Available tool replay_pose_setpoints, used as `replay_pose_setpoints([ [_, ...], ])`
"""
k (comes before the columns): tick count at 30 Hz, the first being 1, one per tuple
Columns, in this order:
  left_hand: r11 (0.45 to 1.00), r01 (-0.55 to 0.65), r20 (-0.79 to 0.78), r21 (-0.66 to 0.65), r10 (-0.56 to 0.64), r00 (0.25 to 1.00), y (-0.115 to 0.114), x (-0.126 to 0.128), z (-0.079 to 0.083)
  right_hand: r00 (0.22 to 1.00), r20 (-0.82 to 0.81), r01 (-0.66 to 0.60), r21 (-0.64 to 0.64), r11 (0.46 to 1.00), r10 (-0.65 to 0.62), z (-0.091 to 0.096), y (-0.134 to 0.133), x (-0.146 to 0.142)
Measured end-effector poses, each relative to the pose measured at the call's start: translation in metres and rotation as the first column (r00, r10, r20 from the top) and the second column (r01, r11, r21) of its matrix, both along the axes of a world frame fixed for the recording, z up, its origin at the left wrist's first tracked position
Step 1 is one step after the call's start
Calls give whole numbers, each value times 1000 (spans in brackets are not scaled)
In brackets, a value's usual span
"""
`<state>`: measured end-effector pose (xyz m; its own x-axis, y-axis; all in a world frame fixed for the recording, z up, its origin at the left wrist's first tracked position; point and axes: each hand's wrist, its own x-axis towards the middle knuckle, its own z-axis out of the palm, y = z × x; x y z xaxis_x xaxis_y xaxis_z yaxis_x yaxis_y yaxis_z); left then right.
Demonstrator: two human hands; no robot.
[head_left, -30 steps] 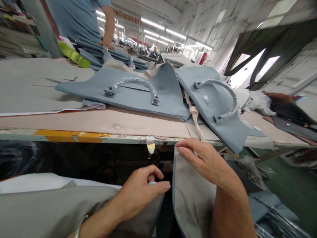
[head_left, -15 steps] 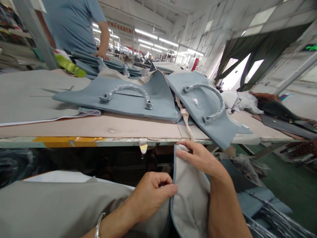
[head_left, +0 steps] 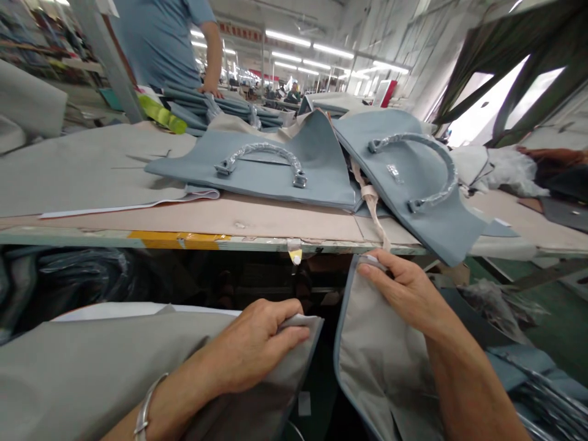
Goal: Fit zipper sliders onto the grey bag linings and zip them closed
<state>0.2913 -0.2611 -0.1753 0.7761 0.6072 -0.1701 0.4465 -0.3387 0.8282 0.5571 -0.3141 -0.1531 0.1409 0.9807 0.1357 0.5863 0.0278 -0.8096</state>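
My left hand [head_left: 252, 346], with a silver bracelet at the wrist, pinches the top corner of a grey fabric panel [head_left: 96, 361] that spreads over the lower left. My right hand [head_left: 407, 291] grips the upper corner of another grey fabric piece [head_left: 381, 337] with blue edging, hanging just below the table edge. A dark gap separates the two pieces. On the table ahead lie two blue bag panels, the left panel [head_left: 321, 162] and the right panel [head_left: 395, 177], each bearing a plastic-wrapped handle. A pale fabric strip [head_left: 377, 217] trails down toward my right hand.
The worktable [head_left: 257, 220] runs across the view, its front edge partly taped yellow. A person in a blue shirt [head_left: 156, 43] stands behind it, one hand on stacked blue pieces [head_left: 239, 107]. Plastic-wrapped goods [head_left: 101, 275] lie beneath; more blue pieces [head_left: 537, 373] are at lower right.
My left hand has come away from the right piece's edge, drawing the left panel's corner with it, and a gap has opened. My right hand still grips its corner. The camera view has shifted left.
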Motion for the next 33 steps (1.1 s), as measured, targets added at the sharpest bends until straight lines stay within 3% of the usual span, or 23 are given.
replay_pose_setpoints([
  [2, 997, -39, 52, -63, 43, 998, 3, -3, 1, 988, -151, 1, 6, 1000, 0, -2, 2, -3],
  [5, 971, -133, 150, -198, 164, 975, 13, -10, 14, 913, -409, 0, -19, 1000, -8, -6, 8, -12],
  [8, 920, -187, 212, -345, 270, 939, 27, -17, 30, 851, -522, -94, -49, 994, 55, -8, 16, -23],
  [11, 878, -209, 223, -431, 328, 918, 41, -20, 28, 869, -480, -161, -36, 986, 125, -7, 27, -33],
  [15, 776, -164, 224, -609, 366, 903, 57, -15, 2, 893, -388, -241, 17, 970, 229, -6, 40, -45],
  [17, 751, -130, 227, -647, 353, 908, 62, -12, -6, 888, -362, -296, 18, 955, 282, -7, 44, -48],
  [24, 701, -79, 230, -709, 335, 914, 74, -1, -7, 865, -395, -368, -82, 926, 309, -14, 54, -44],
  [33, 709, -70, 205, -701, 295, 933, 81, 0, -8, 818, -442, -451, -94, 888, 368, -25, 67, -42],
])
